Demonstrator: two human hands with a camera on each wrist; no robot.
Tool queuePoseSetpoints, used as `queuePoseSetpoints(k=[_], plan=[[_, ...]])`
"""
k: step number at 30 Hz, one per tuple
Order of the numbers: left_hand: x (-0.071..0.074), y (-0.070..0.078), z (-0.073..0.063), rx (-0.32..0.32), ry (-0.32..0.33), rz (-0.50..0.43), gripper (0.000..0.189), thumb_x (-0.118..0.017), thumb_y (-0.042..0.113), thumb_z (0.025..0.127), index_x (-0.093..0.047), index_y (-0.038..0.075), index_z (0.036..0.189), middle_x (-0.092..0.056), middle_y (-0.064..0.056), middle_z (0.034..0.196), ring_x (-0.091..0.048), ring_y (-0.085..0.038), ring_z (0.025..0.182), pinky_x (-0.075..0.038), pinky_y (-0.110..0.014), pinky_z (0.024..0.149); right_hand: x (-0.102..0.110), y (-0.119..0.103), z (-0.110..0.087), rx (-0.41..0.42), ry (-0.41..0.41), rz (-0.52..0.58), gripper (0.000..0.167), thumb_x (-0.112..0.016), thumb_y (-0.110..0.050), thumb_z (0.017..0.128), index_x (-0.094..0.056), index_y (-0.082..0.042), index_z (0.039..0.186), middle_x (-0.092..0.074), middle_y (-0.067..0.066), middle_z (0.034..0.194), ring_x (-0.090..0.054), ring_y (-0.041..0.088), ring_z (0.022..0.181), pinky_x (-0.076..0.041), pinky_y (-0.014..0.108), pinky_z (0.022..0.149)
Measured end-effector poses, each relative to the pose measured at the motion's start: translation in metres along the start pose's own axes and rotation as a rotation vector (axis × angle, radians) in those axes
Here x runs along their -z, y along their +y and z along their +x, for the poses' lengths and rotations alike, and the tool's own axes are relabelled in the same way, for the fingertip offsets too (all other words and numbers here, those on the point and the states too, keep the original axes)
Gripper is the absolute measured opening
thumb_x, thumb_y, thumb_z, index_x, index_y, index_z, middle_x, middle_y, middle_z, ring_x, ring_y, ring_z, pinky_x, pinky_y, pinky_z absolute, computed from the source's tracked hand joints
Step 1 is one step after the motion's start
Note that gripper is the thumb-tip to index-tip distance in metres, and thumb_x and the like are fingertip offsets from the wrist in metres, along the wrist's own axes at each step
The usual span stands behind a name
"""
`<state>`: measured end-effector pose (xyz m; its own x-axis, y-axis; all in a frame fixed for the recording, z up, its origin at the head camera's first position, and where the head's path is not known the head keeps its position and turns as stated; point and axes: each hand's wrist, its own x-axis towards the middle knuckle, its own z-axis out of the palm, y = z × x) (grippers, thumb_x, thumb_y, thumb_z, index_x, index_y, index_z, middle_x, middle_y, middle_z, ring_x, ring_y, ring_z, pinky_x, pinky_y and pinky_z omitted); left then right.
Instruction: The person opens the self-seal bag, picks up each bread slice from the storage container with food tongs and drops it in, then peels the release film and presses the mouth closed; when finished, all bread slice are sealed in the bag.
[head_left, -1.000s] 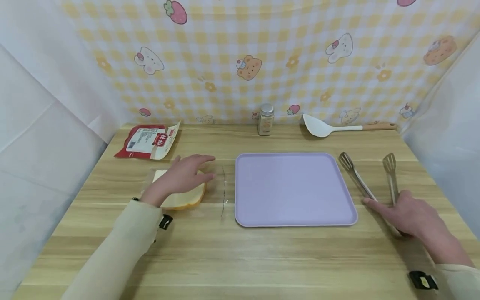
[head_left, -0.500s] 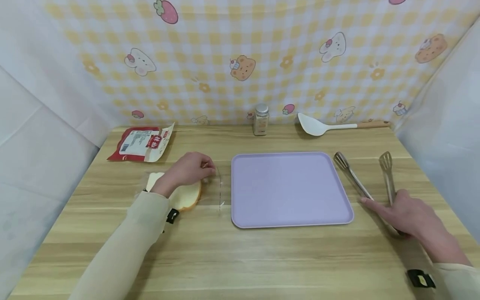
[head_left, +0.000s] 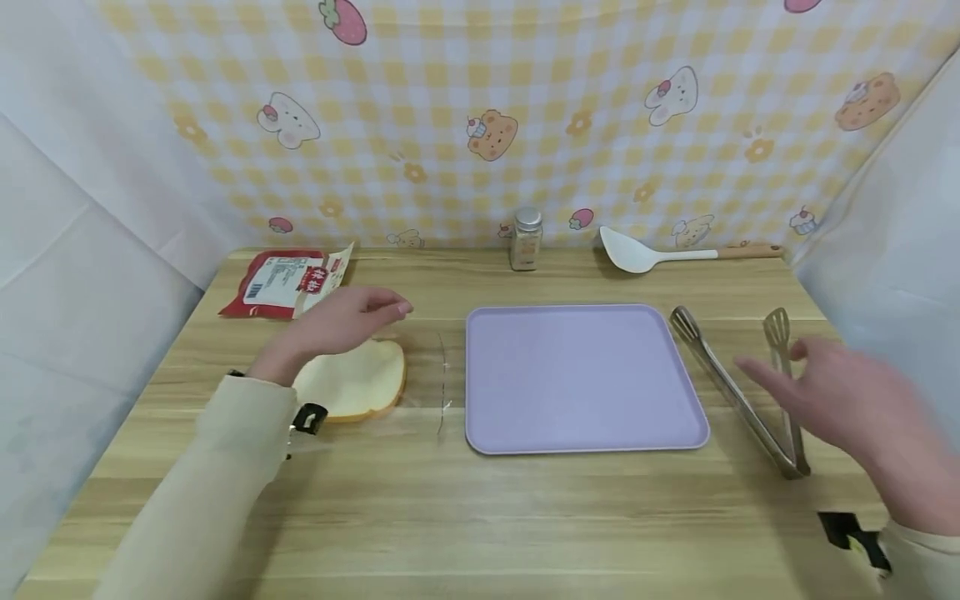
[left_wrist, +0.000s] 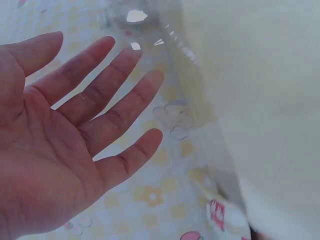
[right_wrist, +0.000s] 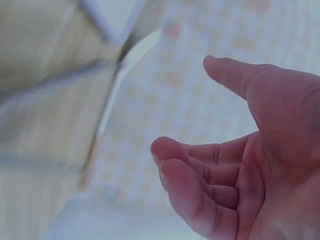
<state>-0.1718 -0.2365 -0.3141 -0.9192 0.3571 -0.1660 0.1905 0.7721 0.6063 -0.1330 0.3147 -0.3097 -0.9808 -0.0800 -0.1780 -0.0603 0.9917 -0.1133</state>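
My left hand [head_left: 337, 321] hovers above a bread slice [head_left: 356, 383] in a clear plastic bag [head_left: 429, 400], holding nothing. In the left wrist view its fingers [left_wrist: 107, 97] are spread and nearly straight beside the clear wrapping, with the pale bread filling the right side. Metal tongs [head_left: 738, 400] lie spread apart on the table, right of a lavender tray [head_left: 585, 379]. Over the tongs' right arm is my right hand [head_left: 843, 396], thumb apart from loosely bent fingers. The right wrist view also shows nothing in this hand [right_wrist: 285, 145].
A red and white food packet [head_left: 281, 283] lies at the back left, partly overlapped by the left hand. Along the back edge stand a small shaker jar [head_left: 527, 242] and a white spatula [head_left: 633, 252] with a wooden handle. A checked cloth [head_left: 420, 83] hangs behind.
My left hand pinched at the bag's edge half a second ago; now it has let go and moved back left. My right hand has released the tongs and lifted; they stay put.
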Motion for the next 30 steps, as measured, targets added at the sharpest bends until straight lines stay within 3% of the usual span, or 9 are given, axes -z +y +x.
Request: queuePoseSetpoints(k=[2, 6, 9, 11, 16, 22, 26, 30], plan=[[0.007, 0.001, -0.002, 0.004, -0.006, 0.021, 0.042, -0.051, 0.030, 0.113, -0.065, 0.003, 0.141, -0.068, -0.020, 0.140, -0.063, -0.040, 0.131, -0.050, -0.061, 0.108, 0.003, -0.029, 0.005, 0.046, 0.027, -0.001, 0.094, -0.046, -0.070, 0.103, -0.052, 0.017, 0.137, -0.074, 0.027, 0.088, -0.070, 0.048, 0.080, -0.052, 0.054, 0.061], [0.011, -0.002, 0.011, -0.005, -0.046, 0.071, 0.038, -0.052, 0.025, 0.112, -0.067, 0.002, 0.138, -0.069, -0.019, 0.138, -0.064, -0.039, 0.130, -0.050, -0.060, 0.108, 0.007, -0.097, 0.022, 0.188, 0.062, 0.066, 0.080, -0.059, -0.065, 0.100, -0.059, 0.006, 0.137, -0.068, 0.005, 0.070, -0.067, 0.025, 0.068, -0.054, 0.047, 0.063], [0.008, -0.008, 0.025, -0.001, -0.082, 0.072, 0.037, -0.053, 0.023, 0.111, -0.069, 0.000, 0.136, -0.070, -0.020, 0.138, -0.063, -0.038, 0.131, -0.049, -0.058, 0.110, 0.006, -0.148, 0.041, 0.310, 0.068, 0.135, 0.060, -0.068, -0.054, 0.099, -0.067, -0.003, 0.131, -0.071, 0.003, 0.076, -0.066, 0.018, 0.069, -0.054, 0.043, 0.067], [0.005, -0.012, 0.031, 0.014, -0.119, 0.058, 0.037, -0.056, 0.023, 0.109, -0.070, 0.000, 0.134, -0.070, -0.020, 0.137, -0.064, -0.038, 0.130, -0.050, -0.057, 0.109, 0.001, -0.180, 0.055, 0.376, 0.040, 0.178, 0.051, -0.072, -0.047, 0.099, -0.070, -0.006, 0.129, -0.073, 0.003, 0.081, -0.067, 0.016, 0.072, -0.055, 0.040, 0.070], [-0.009, -0.018, 0.042, 0.022, -0.197, 0.080, 0.030, -0.064, 0.023, 0.105, -0.076, 0.004, 0.125, -0.075, -0.015, 0.128, -0.069, -0.029, 0.117, -0.055, -0.049, 0.102, -0.020, -0.243, 0.090, 0.468, -0.093, 0.251, 0.041, -0.072, -0.042, 0.100, -0.072, -0.009, 0.125, -0.073, 0.003, 0.074, -0.068, 0.012, 0.063, -0.054, 0.030, 0.065], [-0.020, -0.017, 0.051, -0.013, -0.191, 0.060, 0.021, -0.067, 0.018, 0.102, -0.080, 0.005, 0.112, -0.078, -0.009, 0.111, -0.067, -0.020, 0.098, -0.054, -0.038, 0.090, -0.045, -0.286, 0.113, 0.520, -0.139, 0.338, 0.023, -0.073, -0.032, 0.100, -0.076, -0.011, 0.109, -0.073, 0.003, 0.075, -0.067, 0.011, 0.054, -0.053, 0.026, 0.056], [-0.022, -0.018, 0.052, -0.006, -0.190, -0.024, 0.021, -0.064, 0.015, 0.104, -0.079, 0.001, 0.110, -0.078, -0.011, 0.105, -0.068, -0.021, 0.094, -0.054, -0.033, 0.085, -0.056, -0.300, 0.120, 0.560, -0.101, 0.368, 0.013, -0.074, -0.023, 0.099, -0.077, -0.011, 0.100, -0.071, 0.002, 0.080, -0.064, 0.009, 0.055, -0.051, 0.023, 0.056], [-0.025, -0.020, 0.052, 0.025, -0.192, -0.112, 0.024, -0.060, 0.013, 0.105, -0.077, -0.001, 0.113, -0.078, -0.013, 0.107, -0.070, -0.021, 0.096, -0.056, -0.035, 0.090, -0.060, -0.307, 0.121, 0.575, -0.044, 0.375, 0.008, -0.074, -0.017, 0.098, -0.078, -0.011, 0.093, -0.071, 0.002, 0.081, -0.062, 0.011, 0.061, -0.048, 0.023, 0.059]])
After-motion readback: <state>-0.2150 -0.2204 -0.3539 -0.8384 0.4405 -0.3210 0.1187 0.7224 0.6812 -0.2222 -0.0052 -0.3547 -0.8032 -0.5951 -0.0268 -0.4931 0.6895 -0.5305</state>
